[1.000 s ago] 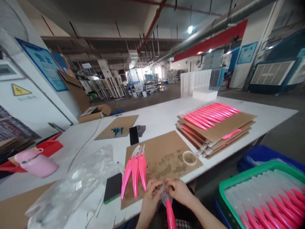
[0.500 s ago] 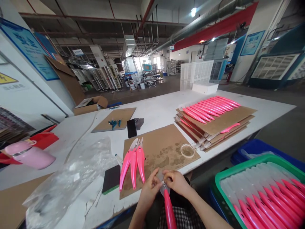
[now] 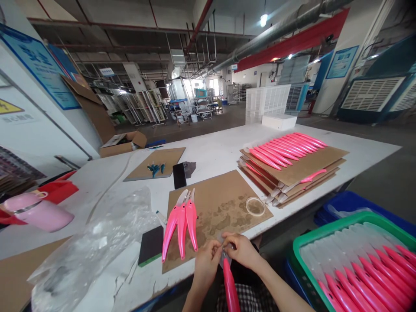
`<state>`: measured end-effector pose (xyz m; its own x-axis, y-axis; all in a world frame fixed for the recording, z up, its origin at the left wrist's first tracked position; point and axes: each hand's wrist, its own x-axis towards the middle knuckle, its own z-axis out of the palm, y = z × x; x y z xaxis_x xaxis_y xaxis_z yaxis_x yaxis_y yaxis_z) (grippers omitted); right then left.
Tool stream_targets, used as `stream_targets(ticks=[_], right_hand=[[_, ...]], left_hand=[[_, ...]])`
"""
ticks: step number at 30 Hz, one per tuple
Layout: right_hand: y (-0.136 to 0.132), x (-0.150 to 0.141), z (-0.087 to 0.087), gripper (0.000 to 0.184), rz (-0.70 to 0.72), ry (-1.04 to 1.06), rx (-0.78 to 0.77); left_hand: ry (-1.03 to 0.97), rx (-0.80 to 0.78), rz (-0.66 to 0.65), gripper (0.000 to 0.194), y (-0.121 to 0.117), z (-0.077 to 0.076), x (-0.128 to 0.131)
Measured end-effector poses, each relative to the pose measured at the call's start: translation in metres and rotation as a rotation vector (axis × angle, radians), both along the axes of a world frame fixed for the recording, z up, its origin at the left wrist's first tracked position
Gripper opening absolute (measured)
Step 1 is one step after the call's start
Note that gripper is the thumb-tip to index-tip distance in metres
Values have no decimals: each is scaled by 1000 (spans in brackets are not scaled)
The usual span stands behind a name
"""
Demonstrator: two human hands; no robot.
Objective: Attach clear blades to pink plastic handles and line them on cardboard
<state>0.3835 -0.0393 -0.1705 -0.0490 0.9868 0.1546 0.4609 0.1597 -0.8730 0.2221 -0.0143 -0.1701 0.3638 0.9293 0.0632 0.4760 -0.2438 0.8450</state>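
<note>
At the bottom centre, my left hand (image 3: 205, 261) and my right hand (image 3: 240, 249) are both pinched on the clear top end of a long pink plastic piece (image 3: 230, 288) that points down toward my lap. Just beyond my hands lies a brown cardboard sheet (image 3: 224, 203). Three finished pink pieces (image 3: 182, 223) lie side by side on its left part, and a roll of clear tape (image 3: 255, 206) sits on its right part.
A stack of cardboard sheets (image 3: 308, 167) carries rows of pink pieces at the right. A green crate (image 3: 300, 251) with more pink pieces stands at lower right, a blue bin (image 3: 344, 203) behind it. Crumpled clear plastic (image 3: 94, 242), a dark sponge block (image 3: 151, 251) and a pink bottle (image 3: 39, 212) lie at left.
Over the second the view dropped and pulled back slightly. My hands stayed together on the top of the pink piece, with small finger movements only.
</note>
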Motion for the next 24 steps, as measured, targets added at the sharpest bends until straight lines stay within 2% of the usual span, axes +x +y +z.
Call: stream_targets(ticks=[7, 9, 15, 18, 24], right_hand=[[-1, -4, -3, 22, -61, 13, 28], [-1, -4, -3, 22, -60, 19, 41], [-2, -4, -4, 25, -57, 33, 60], [-2, -4, -4, 25, -64, 32, 57], [-3, -3, -2, 23, -63, 43, 52]], left_hand=[[-13, 5, -79, 14, 3, 3, -7], [-22, 10, -88, 18, 2, 4, -9], [-56, 69, 5, 23, 6, -1, -5], [-72, 89, 48, 13, 7, -3, -3], [-102, 68, -26, 18, 0, 1, -6]])
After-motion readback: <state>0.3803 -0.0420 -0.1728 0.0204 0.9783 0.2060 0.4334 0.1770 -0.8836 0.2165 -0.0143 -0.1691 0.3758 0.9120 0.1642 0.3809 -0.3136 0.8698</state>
